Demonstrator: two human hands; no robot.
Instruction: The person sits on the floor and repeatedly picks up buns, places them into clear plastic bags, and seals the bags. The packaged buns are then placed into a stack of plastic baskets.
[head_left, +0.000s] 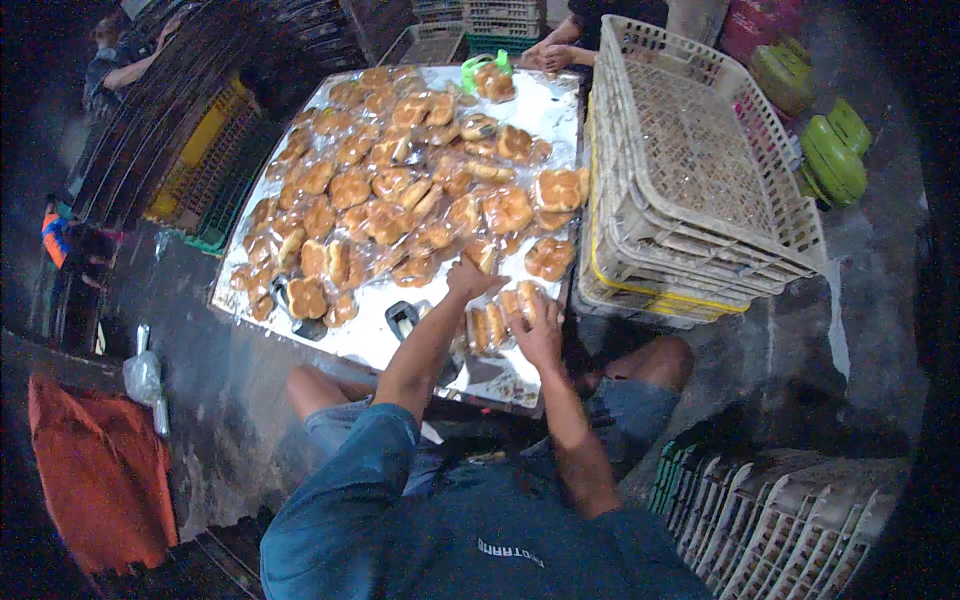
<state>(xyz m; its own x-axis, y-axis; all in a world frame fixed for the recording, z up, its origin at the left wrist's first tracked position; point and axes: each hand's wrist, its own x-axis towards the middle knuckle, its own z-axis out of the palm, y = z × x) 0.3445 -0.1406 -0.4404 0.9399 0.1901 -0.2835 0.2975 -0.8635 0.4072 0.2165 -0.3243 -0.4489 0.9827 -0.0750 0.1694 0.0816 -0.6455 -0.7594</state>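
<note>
A low white-topped table (345, 334) stands before me, covered with a pile of bread buns in clear plastic wrap (382, 221). My left hand (472, 279) reaches to the near edge of the pile, at a wrapped bun (484, 255); whether its fingers grip it I cannot tell. My right hand (538, 330) rests over the right end of a row of wrapped buns (491, 322) standing on edge near the table's front, its fingers around the end bun. Left of my left forearm lies a black tape dispenser (403, 319). Another dark dispenser (296, 319) is partly under buns.
Stacked plastic crates (697, 150) adjoin the table's right side. Across the table are a person's hands (555, 56) and a green tape dispenser (487, 69). Another person (116, 71) is at the far left beside stacked trays (150, 127). More crates (765, 525) stand behind right.
</note>
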